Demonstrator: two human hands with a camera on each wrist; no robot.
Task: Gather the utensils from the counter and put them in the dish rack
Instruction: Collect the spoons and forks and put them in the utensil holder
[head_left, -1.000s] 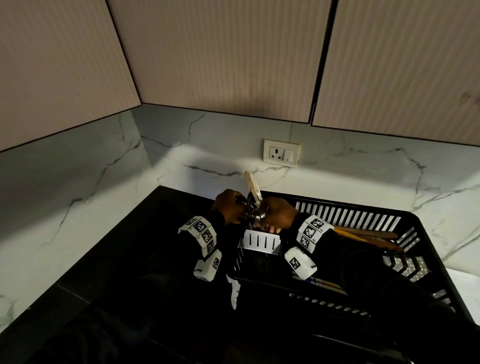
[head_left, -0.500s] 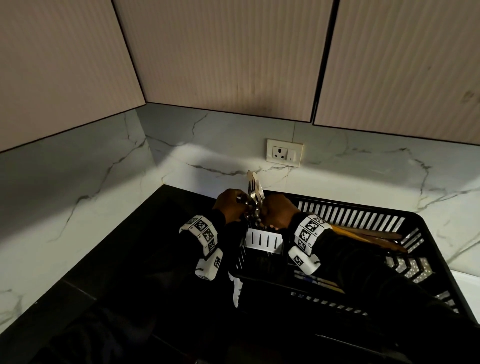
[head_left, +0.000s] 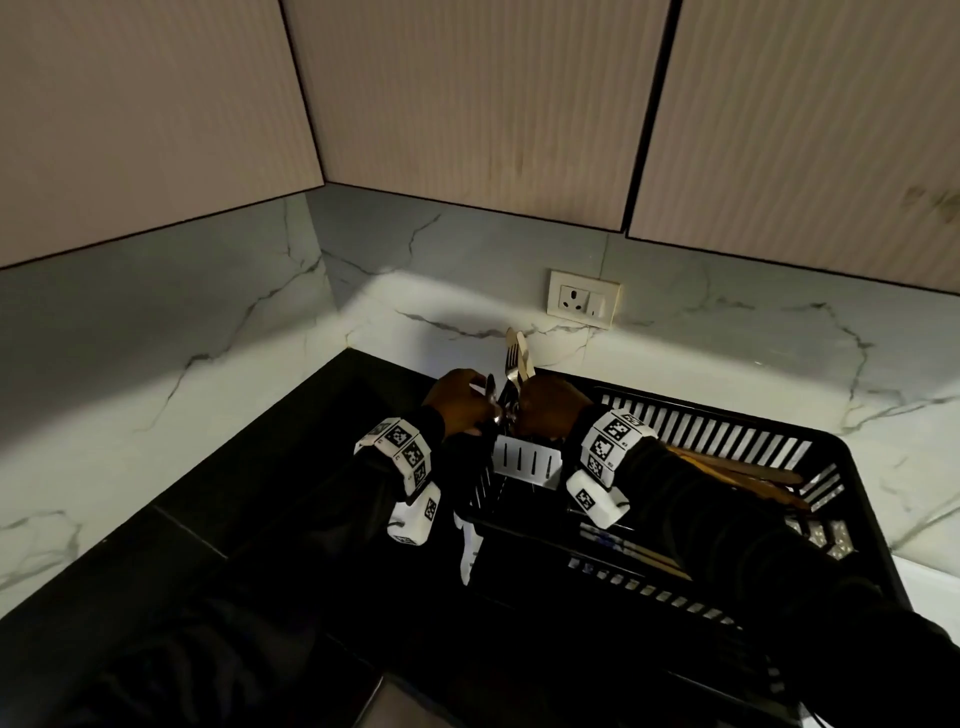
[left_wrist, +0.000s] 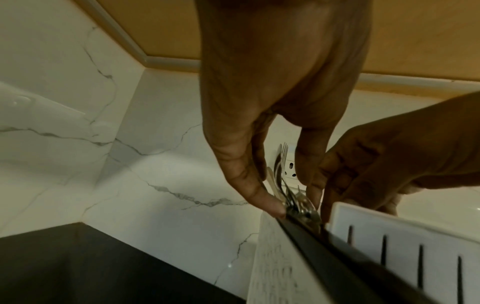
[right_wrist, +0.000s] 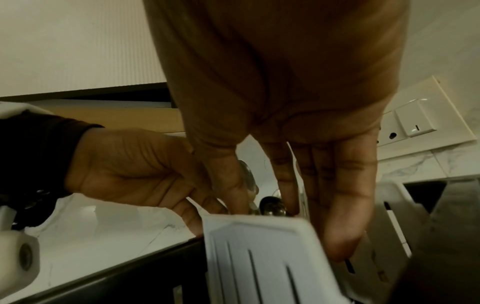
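A bundle of metal utensils (head_left: 513, 370), with a fork and a knife on top, stands upright over the white cutlery holder (head_left: 524, 460) in the left rear corner of the black dish rack (head_left: 727, 436). My left hand (head_left: 457, 400) pinches the bundle (left_wrist: 298, 207) between thumb and fingers just above the holder (left_wrist: 402, 236). On the other side, my right hand (head_left: 545, 405) reaches down into the holder (right_wrist: 259, 257), its thumb and forefinger either side of the spoons (right_wrist: 271, 203). The utensils' lower ends are hidden inside the holder.
Long wooden utensils (head_left: 737, 473) lie across the rack's right half, and thin sticks (head_left: 634, 551) lie on its floor. The rack sits on a dark counter (head_left: 311, 493) in a marble corner. A wall socket (head_left: 583, 305) is behind the hands. Wall cabinets hang overhead.
The bundle has been rearranged between my hands: a pale wooden handle stuck up a second ago, now a fork and knife stand on top. Both hands have stayed at the holder.
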